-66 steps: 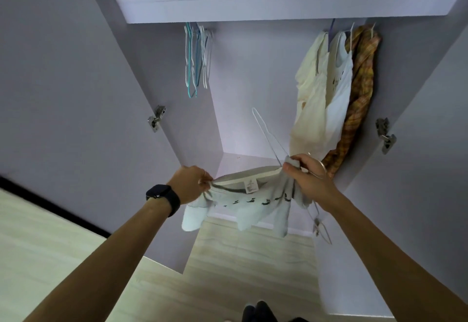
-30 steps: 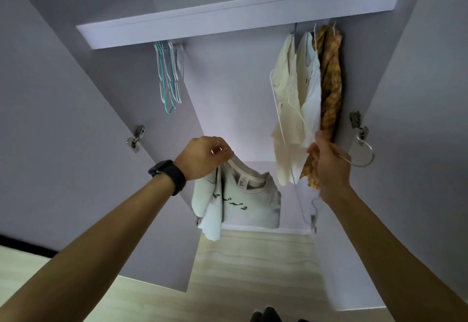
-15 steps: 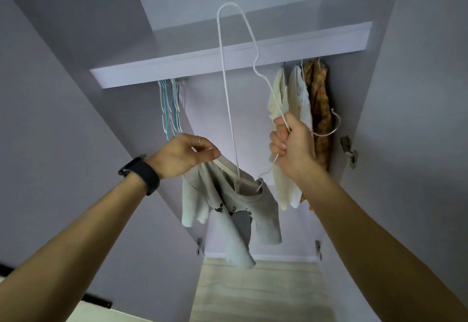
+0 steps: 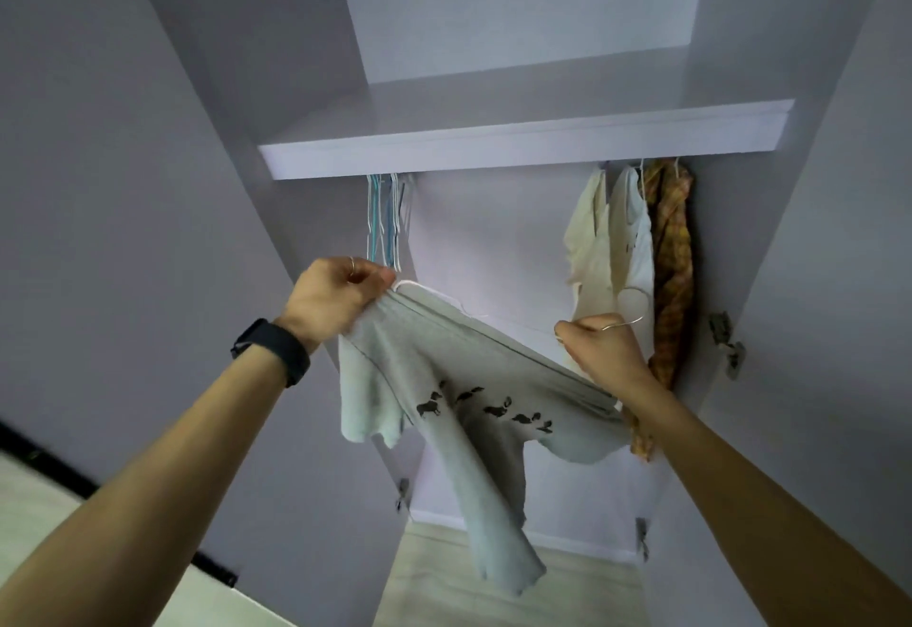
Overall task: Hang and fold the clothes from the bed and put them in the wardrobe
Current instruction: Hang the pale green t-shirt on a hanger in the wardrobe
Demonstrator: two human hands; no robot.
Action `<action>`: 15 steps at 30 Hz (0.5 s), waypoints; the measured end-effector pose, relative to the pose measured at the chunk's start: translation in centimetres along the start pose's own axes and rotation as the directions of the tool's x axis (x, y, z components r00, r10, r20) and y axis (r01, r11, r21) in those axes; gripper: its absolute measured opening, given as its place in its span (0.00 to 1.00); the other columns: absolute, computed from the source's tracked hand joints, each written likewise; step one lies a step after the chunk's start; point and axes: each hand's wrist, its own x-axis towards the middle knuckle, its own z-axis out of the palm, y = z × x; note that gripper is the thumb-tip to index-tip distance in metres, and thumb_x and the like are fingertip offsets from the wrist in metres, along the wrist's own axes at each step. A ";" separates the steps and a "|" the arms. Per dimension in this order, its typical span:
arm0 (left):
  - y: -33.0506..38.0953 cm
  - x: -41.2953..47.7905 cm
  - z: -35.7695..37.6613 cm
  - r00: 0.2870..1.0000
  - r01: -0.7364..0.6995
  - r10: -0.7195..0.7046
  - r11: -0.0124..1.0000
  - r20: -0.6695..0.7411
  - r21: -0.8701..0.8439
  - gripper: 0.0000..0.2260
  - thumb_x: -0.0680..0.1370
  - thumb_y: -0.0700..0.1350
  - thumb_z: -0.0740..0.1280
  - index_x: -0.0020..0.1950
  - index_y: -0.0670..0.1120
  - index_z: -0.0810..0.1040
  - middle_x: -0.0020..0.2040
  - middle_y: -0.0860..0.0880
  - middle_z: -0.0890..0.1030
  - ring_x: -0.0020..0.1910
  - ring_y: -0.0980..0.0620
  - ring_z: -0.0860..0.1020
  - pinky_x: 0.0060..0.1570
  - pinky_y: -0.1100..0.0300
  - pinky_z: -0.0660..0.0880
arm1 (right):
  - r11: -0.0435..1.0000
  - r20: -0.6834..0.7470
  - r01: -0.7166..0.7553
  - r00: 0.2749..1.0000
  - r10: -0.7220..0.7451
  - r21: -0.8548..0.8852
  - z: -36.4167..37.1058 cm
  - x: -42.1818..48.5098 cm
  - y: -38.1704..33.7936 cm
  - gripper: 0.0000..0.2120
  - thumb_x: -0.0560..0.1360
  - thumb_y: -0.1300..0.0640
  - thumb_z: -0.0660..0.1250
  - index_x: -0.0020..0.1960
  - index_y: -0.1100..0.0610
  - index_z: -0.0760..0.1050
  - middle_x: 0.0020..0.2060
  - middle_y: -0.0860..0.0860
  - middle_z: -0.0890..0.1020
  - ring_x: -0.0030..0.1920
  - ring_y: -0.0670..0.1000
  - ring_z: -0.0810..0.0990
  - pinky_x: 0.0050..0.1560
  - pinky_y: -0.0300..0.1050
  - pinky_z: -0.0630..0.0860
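On left hand (image 4: 330,298): black wristwatch (image 4: 270,351), thin ring (image 4: 351,263)

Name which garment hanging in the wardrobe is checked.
The rightmost: the orange plaid shirt, next to the side wall. The cream top and white top are pale, unchecked.

Soft, matt grey cloth sweatshirt (image 4: 474,379); thin white wire hanger (image 4: 626,322), probably coated metal; smooth matt lilac wardrobe shelf (image 4: 493,147).

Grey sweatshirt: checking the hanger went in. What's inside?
A white wire hanger: one end shows by the left hand, its hook by the right hand. The grey sweatshirt covers the rest.
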 end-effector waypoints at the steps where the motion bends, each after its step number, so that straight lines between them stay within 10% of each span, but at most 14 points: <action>1: -0.2 0.1 -0.2 0.999 -0.018 0.020 0.999 -0.046 0.052 0.07 0.78 0.53 0.71 0.45 0.52 0.85 0.33 0.59 0.80 0.33 0.57 0.77 0.34 0.60 0.72 | 0.998 0.005 0.034 0.999 -0.034 -0.054 0.0 0.1 -0.2 0.20 0.68 0.57 0.67 0.25 0.59 0.61 0.22 0.51 0.62 0.25 0.48 0.61 0.26 0.39 0.59; 5: -0.3 -0.3 0.6 0.968 -0.240 0.252 0.898 0.018 0.370 0.07 0.79 0.54 0.70 0.47 0.53 0.85 0.41 0.58 0.80 0.40 0.57 0.77 0.42 0.66 0.68 | 0.961 0.106 0.153 0.986 -0.131 -0.230 -0.1 0.3 -2.6 0.21 0.69 0.59 0.68 0.26 0.58 0.57 0.24 0.51 0.58 0.28 0.48 0.58 0.31 0.44 0.58; 15: -0.2 -1.4 3.5 0.971 -0.196 0.163 0.963 0.177 0.186 0.06 0.77 0.57 0.70 0.45 0.58 0.84 0.42 0.61 0.83 0.44 0.63 0.79 0.45 0.75 0.70 | 0.794 0.227 0.287 0.955 -0.192 -0.536 1.4 1.3 -10.0 0.21 0.69 0.54 0.66 0.25 0.56 0.58 0.20 0.49 0.59 0.27 0.51 0.61 0.31 0.45 0.61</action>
